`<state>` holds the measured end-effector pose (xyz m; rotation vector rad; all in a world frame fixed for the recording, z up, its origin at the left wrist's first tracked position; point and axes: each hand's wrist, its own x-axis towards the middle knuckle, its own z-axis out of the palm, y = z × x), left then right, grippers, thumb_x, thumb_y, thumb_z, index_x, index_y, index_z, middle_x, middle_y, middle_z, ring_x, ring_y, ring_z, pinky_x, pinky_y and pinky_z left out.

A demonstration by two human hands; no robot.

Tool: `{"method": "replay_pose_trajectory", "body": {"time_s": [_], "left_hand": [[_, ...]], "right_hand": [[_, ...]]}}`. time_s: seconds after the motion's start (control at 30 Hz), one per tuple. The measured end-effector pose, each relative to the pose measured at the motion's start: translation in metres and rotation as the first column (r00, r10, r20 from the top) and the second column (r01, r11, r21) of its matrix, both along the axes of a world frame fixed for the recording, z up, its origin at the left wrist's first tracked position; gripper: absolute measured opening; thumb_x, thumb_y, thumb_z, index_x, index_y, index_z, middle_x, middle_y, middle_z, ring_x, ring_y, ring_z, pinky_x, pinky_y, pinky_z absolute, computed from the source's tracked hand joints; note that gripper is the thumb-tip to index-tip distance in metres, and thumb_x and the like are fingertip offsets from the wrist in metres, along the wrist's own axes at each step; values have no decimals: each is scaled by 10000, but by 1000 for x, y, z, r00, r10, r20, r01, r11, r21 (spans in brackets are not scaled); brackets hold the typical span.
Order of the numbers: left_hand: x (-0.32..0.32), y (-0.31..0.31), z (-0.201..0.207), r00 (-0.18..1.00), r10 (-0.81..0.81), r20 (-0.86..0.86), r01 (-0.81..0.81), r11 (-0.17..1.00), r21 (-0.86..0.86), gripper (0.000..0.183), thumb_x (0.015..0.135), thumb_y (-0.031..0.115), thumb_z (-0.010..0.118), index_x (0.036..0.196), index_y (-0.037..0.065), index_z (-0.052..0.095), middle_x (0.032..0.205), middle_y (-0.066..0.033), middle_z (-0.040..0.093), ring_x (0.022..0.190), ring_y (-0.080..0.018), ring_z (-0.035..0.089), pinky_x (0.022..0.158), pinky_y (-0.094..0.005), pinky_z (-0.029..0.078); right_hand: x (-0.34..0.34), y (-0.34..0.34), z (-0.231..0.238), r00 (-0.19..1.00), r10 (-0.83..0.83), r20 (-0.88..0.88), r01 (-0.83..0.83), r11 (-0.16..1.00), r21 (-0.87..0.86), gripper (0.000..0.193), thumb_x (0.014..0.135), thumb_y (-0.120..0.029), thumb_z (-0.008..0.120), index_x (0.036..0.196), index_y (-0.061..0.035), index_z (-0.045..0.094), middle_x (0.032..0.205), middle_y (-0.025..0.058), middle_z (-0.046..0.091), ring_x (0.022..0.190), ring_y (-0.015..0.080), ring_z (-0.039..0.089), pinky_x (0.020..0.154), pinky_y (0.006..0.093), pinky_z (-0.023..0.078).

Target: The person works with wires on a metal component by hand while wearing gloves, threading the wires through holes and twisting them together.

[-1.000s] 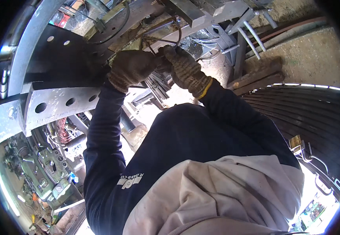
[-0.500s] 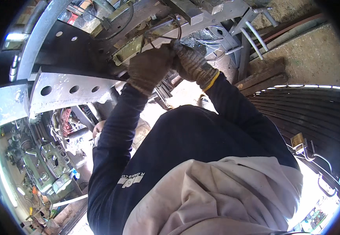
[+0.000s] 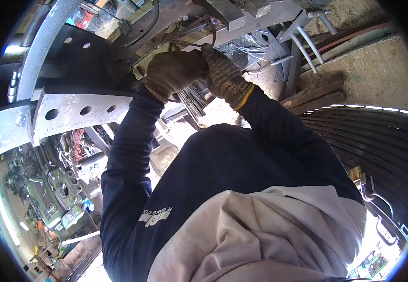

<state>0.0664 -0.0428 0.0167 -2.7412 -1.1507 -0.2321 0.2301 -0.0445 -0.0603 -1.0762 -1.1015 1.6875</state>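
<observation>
My left hand (image 3: 172, 74), in a brown knitted work glove, is closed beside a greenish-yellow metal bar (image 3: 143, 63). Against it, at the upper middle, my right hand (image 3: 228, 79) wears a matching glove with a yellow cuff, its fingers also curled in. What the two hands grip between them is hidden by the gloves. A thin dark cable (image 3: 214, 34) loops just beyond my fingers. Under the hands lies a bundle of thin metal rods (image 3: 192, 104).
To the left stand a dark steel plate (image 3: 101, 66) and a pale beam with round holes (image 3: 74, 113). A green machine (image 3: 60, 197) is at the lower left. Steel tubes (image 3: 305, 47) jut out at the upper right, near a dark corrugated shutter (image 3: 368, 145).
Both hands have shifted slightly left and nearer to me, still together. More of the rod bundle shows below them.
</observation>
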Motion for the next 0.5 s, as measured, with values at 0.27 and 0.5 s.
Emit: {"method": "replay_pose_trajectory", "body": {"time_s": [0.27,0.5], "left_hand": [[5,1,4,988,43,150,-22,989,-143,259,1000,337,558,893,130,672,714,-66,670,658,-301,687,579,-431,553],[17,-29,20,991,75,107,-90,986,140,357,988,372,592,720,136,584,623,-79,586,570,-287,624,542,-434,489]], "right_hand": [[15,-1,-5,779,-188,598,-252,780,573,424,1003,-212,600,1351,7,497,1198,231,636,1068,410,617,962,452,503],[59,-20,44,719,-583,378,-40,508,860,635,913,-303,744,1437,-24,519,1335,205,609,1123,367,640,957,427,533]]}}
